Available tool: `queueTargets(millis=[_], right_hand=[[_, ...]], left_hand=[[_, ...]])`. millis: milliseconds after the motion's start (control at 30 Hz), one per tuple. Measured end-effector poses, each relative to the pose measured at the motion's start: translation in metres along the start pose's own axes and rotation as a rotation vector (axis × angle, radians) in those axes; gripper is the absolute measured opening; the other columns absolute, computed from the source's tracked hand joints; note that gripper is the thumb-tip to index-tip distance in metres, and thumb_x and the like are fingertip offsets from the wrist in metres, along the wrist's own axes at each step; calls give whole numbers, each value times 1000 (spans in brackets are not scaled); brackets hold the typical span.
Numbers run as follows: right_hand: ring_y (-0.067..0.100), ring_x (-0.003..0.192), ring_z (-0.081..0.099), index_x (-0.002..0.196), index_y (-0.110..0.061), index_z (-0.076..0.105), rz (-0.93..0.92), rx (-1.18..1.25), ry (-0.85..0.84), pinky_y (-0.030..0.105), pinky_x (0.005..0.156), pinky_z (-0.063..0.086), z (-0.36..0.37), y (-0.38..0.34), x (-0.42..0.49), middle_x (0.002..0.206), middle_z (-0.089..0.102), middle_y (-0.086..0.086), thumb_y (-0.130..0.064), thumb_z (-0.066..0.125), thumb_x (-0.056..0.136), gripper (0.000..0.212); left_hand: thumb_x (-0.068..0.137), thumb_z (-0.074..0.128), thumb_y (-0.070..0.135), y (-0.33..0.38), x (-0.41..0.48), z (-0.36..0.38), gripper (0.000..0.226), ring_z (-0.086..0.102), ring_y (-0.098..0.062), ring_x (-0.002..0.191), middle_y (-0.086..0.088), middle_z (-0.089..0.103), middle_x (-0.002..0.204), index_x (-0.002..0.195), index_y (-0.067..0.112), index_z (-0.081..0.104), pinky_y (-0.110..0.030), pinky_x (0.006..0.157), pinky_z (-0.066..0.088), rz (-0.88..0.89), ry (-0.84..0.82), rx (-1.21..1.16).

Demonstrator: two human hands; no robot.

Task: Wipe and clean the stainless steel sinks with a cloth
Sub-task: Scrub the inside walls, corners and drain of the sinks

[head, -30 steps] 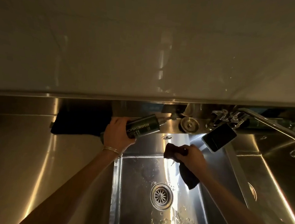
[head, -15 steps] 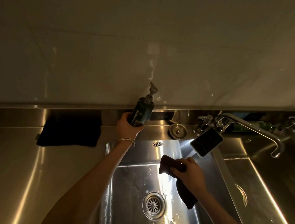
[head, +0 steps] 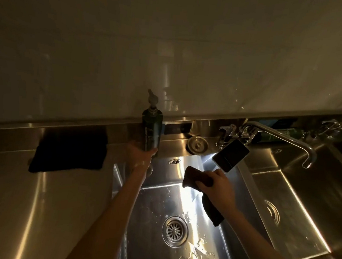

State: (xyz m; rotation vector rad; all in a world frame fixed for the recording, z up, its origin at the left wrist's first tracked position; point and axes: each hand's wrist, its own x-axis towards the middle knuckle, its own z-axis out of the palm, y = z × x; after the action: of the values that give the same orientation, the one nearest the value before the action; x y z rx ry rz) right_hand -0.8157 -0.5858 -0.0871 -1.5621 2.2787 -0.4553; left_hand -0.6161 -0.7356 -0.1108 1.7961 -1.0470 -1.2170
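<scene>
Bunching cloth [head: 193,176] under right hand [head: 220,189] fingers [head: 203,186]; left hand [head: 140,154] seemingly grips bottle [head: 151,130].

**A:** so where are our hands at rn?

**B:** our left hand [head: 141,155] is reached forward, arm nearly straight, fingers wrapped round the bottom of the bottle [head: 151,128]. our right hand [head: 216,186] sits nearer us, knuckles up, bunched on the cloth [head: 191,177], forearm angling in from the right.

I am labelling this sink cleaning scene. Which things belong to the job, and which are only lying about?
Job: dark cloth in the right hand; pump bottle gripped by the left hand; left sink; right sink.
Lying about: phone; black cloth on the counter; sink plug.
</scene>
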Motion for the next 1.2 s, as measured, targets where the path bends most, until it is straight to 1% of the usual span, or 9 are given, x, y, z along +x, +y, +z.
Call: queueTargets(millis=[67,200,300,433,567,867,933,1067,1200], right_hand=[[13,83,50,112,-25,65,9,20,25,23,68,31,-3,2,2,94,48,-5,-37,63,86,29],[9,81,44,113,-25,65,44,53,62,21,69,30,-3,10,5,95,47,-7,-35,63,87,29],[10,83,47,112,-25,65,77,78,72,22,70,33,-2,21,0,98,50,-4,-37,63,86,29],[7,82,46,113,-31,63,118,101,58,21,68,33,6,32,-10,94,44,-10,-43,63,84,31],[12,89,53,116,-34,60,134,116,53,24,72,41,15,34,-13,99,48,-8,-46,61,85,34],[11,94,52,121,-31,58,134,73,2,19,74,39,22,33,-4,106,50,-5,-47,57,88,37],[11,94,52,120,-30,59,126,76,-5,21,75,42,24,33,-7,106,50,-6,-46,58,88,36],[6,78,48,112,-31,63,104,97,34,16,63,32,28,32,-11,93,45,-11,-43,64,83,32],[12,80,50,117,-24,63,87,131,137,24,68,36,29,19,10,94,45,-7,-38,66,84,35]], left_hand=[[64,83,12,-15,-26,-1,52,63,-37,90,-17,64,107,108,3,57,-47,80,54,27,19,-10],[79,66,-1,-10,-63,25,13,63,-29,88,-14,67,95,90,5,66,-24,73,43,406,-193,218],[90,54,5,21,-53,61,17,60,-23,98,-10,65,105,100,3,68,-19,83,42,659,-370,470],[97,42,13,45,-16,118,29,53,-25,112,-12,60,121,117,8,62,-28,96,36,844,-385,771],[95,48,26,40,1,148,30,49,-24,116,-9,56,127,119,13,61,-27,99,30,905,-441,1004],[93,50,20,35,9,148,26,53,-23,115,-8,59,123,116,11,59,-30,93,42,865,-474,1001],[93,51,20,32,-1,132,25,56,-23,112,-8,62,120,115,12,61,-30,92,45,819,-488,981],[93,51,22,2,-32,70,23,55,-17,108,0,62,119,109,17,65,-23,92,39,795,-466,924],[91,56,20,-27,-51,6,21,55,-17,108,-1,63,117,108,17,68,-21,90,38,717,-389,833]])
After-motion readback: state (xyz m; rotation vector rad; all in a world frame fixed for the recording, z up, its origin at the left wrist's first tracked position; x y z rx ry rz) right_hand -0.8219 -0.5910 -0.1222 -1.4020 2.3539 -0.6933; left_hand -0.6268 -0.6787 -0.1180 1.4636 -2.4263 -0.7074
